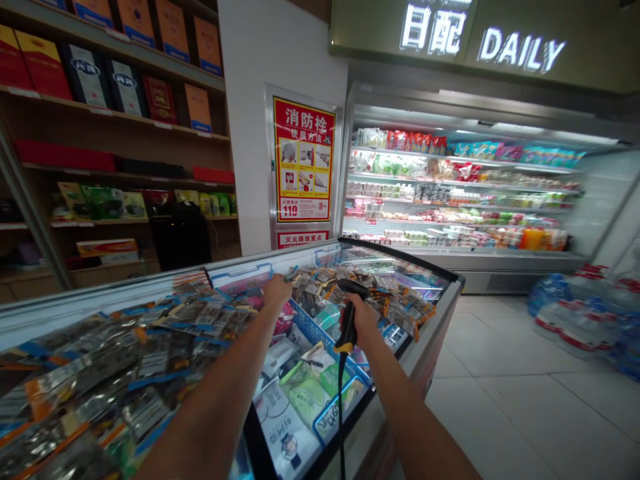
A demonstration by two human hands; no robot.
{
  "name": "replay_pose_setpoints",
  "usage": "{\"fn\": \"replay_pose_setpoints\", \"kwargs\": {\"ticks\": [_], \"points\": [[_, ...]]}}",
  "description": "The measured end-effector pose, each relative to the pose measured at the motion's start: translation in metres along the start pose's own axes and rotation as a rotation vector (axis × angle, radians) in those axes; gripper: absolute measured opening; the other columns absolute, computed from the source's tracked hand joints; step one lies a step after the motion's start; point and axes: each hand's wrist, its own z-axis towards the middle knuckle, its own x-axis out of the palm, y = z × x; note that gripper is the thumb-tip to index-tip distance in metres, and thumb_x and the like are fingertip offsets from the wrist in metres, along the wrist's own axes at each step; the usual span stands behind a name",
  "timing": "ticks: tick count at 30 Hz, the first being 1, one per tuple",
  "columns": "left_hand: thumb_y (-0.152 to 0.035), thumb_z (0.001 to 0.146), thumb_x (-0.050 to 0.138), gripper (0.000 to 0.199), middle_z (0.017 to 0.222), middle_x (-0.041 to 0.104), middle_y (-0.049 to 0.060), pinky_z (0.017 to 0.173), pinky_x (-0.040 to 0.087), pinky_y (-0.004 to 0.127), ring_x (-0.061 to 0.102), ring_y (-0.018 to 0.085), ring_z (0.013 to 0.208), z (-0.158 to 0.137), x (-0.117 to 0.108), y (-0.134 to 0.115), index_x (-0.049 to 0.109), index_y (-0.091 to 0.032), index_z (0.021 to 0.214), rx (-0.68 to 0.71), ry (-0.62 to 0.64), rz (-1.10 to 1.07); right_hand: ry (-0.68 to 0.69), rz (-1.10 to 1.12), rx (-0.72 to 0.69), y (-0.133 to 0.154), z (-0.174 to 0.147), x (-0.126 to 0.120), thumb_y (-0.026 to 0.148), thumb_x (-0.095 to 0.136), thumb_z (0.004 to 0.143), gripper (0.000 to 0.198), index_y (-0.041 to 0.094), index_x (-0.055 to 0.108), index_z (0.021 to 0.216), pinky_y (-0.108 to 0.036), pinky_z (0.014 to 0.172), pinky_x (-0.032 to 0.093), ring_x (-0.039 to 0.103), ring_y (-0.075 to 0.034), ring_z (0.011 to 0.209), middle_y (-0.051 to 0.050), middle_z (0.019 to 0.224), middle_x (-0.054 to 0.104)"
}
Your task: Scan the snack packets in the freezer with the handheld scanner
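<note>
My right hand (pixel 366 321) is wrapped round the handle of a black and yellow barcode scanner (pixel 349 323), held upright over the open chest freezer. A black cable (pixel 341 407) hangs down from its grip. My left hand (pixel 278 291) reaches forward to the far side of the freezer, by pink packs and a blue wire basket (pixel 313 325). Its fingers are small and blurred, so any grip cannot be made out. Below and between my arms lie green bags (pixel 304 395) and a white bag (pixel 286 430) of frozen food.
Clear packets with orange and blue edges (pixel 165 350) pile up at left, with another heap (pixel 395 297) at right. The freezer rim (pixel 445 307) borders the tiled floor. Beyond are a refrigerated display (pixel 463 257), bottled water (pixel 570 313) and a boxed-goods shelf (pixel 125 175).
</note>
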Motion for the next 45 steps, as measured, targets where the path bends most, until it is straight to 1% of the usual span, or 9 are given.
{"fn": "replay_pose_setpoints", "kwargs": {"ticks": [5,8,10,13,15,20,27,37,45], "points": [[-0.034,0.07,0.052,0.048,0.111,0.058,0.017,0.078,0.042,0.038,0.052,0.031,0.103,0.021,0.05,-0.001,0.048,-0.014,0.113,-0.083,0.097,0.06,-0.014,0.119,0.006,-0.014,0.021,0.01,0.036,0.053,0.064,0.019,0.018,0.048,0.062,-0.021,0.029,0.034,0.045,-0.01,0.031,0.004,0.039,0.048],[-0.033,0.067,0.056,0.051,0.112,0.057,0.018,0.083,0.038,0.044,0.048,0.034,0.107,0.034,0.064,-0.002,0.047,-0.014,0.114,-0.104,0.065,-0.009,0.011,0.116,0.007,-0.021,0.027,0.013,0.038,0.053,0.063,0.022,0.017,0.049,0.061,-0.022,0.028,0.033,0.044,-0.011,0.03,0.004,0.038,0.048],[-0.026,0.065,0.059,0.042,0.11,0.057,0.02,0.087,0.034,0.047,0.045,0.036,0.111,0.042,0.068,-0.005,0.054,-0.012,0.104,-0.156,0.06,-0.145,0.045,0.084,-0.015,-0.024,0.029,0.012,0.038,0.054,0.063,0.023,0.016,0.05,0.06,-0.022,0.027,0.03,0.041,-0.01,0.028,0.004,0.038,0.047],[-0.013,0.062,0.059,0.015,0.101,0.061,0.019,0.087,0.035,0.045,0.044,0.036,0.112,0.051,0.07,-0.009,0.061,-0.013,0.077,-0.233,0.102,-0.346,0.083,0.044,-0.049,-0.025,0.028,0.011,0.038,0.055,0.062,0.023,0.016,0.049,0.058,-0.021,0.028,0.03,0.04,-0.009,0.028,0.004,0.038,0.047],[-0.009,0.061,0.057,0.007,0.087,0.065,0.015,0.079,0.042,0.038,0.052,0.032,0.104,0.051,0.07,-0.01,0.058,-0.015,0.066,-0.261,0.141,-0.437,0.102,0.024,-0.054,-0.024,0.025,0.011,0.037,0.055,0.062,0.022,0.016,0.048,0.059,-0.021,0.029,0.03,0.042,-0.009,0.029,0.004,0.039,0.048],[-0.006,0.068,0.05,0.015,0.061,0.062,0.005,0.056,0.047,0.029,0.064,0.022,0.07,0.027,0.065,-0.004,0.05,-0.017,0.057,-0.366,0.209,-0.763,0.136,0.108,0.097,-0.024,0.01,0.017,0.04,0.052,0.064,0.023,0.017,0.05,0.066,-0.022,0.032,0.035,0.046,-0.011,0.033,0.004,0.042,0.05],[-0.001,0.066,0.045,0.019,0.056,0.056,-0.002,0.065,0.049,0.027,0.062,0.012,0.061,-0.015,0.056,0.007,0.045,-0.018,0.06,-0.452,0.152,-1.14,0.183,0.205,0.247,-0.025,-0.011,0.022,0.04,0.049,0.068,0.023,0.018,0.047,0.067,-0.02,0.033,0.035,0.045,-0.009,0.034,0.003,0.044,0.05],[0.001,0.064,0.043,0.022,0.054,0.052,-0.005,0.064,0.047,0.022,0.059,0.009,0.06,-0.042,0.057,0.004,0.045,-0.02,0.066,-0.513,0.021,-1.287,0.208,0.156,0.236,-0.012,-0.048,0.028,0.04,0.049,0.07,0.023,0.017,0.048,0.069,-0.02,0.035,0.036,0.046,-0.009,0.035,0.004,0.044,0.049],[-0.001,0.069,0.04,0.023,0.059,0.054,-0.002,0.064,0.046,0.023,0.061,0.011,0.069,-0.056,0.055,-0.006,0.047,-0.022,0.074,-0.409,0.012,-1.18,0.234,0.119,0.261,-0.006,-0.069,0.023,0.038,0.047,0.072,0.023,0.016,0.05,0.068,-0.02,0.034,0.035,0.045,-0.009,0.034,0.003,0.043,0.048]]}}
